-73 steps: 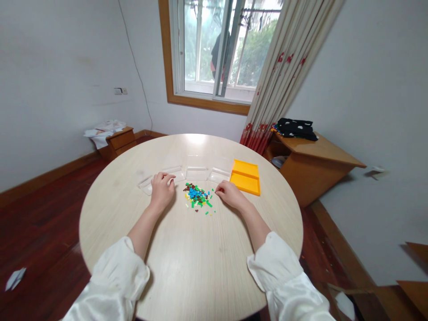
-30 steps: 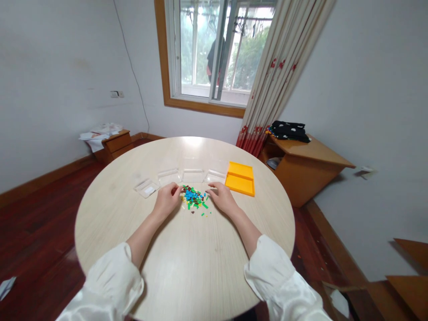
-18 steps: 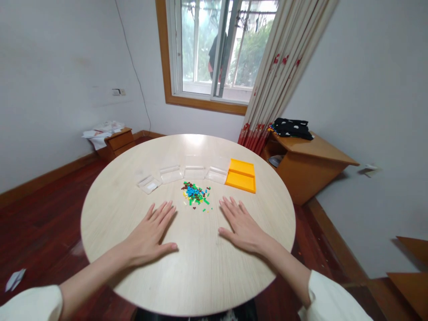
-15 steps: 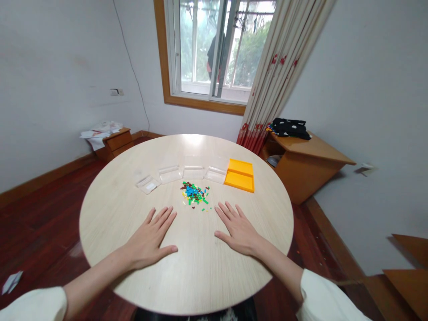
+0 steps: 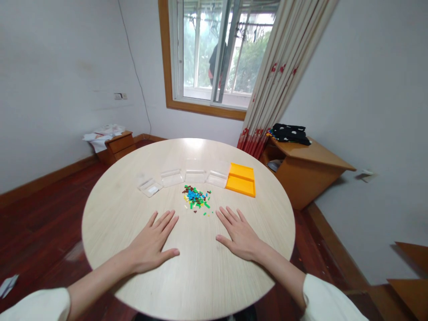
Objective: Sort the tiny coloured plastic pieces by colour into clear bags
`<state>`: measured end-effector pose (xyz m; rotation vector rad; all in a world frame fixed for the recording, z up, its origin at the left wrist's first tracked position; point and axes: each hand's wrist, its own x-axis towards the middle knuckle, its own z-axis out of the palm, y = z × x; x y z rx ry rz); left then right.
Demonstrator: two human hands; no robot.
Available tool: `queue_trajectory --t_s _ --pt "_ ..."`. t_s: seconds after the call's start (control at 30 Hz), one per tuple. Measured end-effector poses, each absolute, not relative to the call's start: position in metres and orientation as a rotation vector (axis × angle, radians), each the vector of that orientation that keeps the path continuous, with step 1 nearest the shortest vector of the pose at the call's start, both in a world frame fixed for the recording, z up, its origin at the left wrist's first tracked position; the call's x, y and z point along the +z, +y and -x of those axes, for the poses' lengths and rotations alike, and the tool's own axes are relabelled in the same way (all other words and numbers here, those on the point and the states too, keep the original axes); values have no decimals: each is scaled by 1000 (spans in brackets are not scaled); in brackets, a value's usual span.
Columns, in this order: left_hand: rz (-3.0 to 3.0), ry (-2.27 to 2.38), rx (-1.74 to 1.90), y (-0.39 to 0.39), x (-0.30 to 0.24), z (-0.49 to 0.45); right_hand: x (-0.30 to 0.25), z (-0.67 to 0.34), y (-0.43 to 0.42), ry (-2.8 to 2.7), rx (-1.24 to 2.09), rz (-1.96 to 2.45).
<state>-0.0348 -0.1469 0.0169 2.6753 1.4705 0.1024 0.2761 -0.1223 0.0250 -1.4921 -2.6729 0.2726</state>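
Note:
My left hand (image 5: 151, 242) lies flat on the round pale table (image 5: 200, 285), fingers spread, holding nothing. My right hand (image 5: 240, 235) rests the same way on the other side, palm down and fingers apart. Between and beyond my fingertips is a loose pile of small building bricks (image 5: 196, 196) in blue, green, brown, yellow and cream, with a few strays at its near edge. Behind the pile, several clear plastic boxes (image 5: 195, 176) with raised lids stand in an arc. At the right end of that arc lies an opened orange case (image 5: 241, 183), its two halves flat.
A wooden cabinet (image 5: 301, 178) with dark folded cloth (image 5: 290, 134) on top stands right of the table. At the far left, papers (image 5: 104, 134) cover a low drawer unit (image 5: 119, 146). A curtain (image 5: 284, 67) hangs beside the window, and a person (image 5: 214, 64) is partly visible outside.
The whole scene sits slightly lower in view, as the camera has tipped a little. Both hands stay flat on the table, and the bricks and boxes are unmoved.

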Motion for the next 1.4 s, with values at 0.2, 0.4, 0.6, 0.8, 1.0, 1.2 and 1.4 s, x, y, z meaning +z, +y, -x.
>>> queue_trajectory --t_s 0.2,0.4,0.6,0.8,1.0,1.2,1.4 --pt "-2155 1489 583 -96 69 12 50 -270 -74 -2417 433 1500" --pt "-1683 1673 1187 -25 62 -9 23 -241 -12 -2089 189 1380" --pt "-1676 1846 1352 -19 28 -2 -4 -234 1 -2076 270 1211" --pt "-1936 1845 1089 -21 22 -7 -4 -236 7 -2087 347 1213" --pt "-2069 1801 886 -24 21 -14 -4 -233 5 -2130 259 1238" --pt "-2072 1728 902 -21 20 -20 -3 -226 5 -2155 164 1325" --pt "-2015 1689 980 -18 15 -22 -4 -221 7 -2079 202 1327"
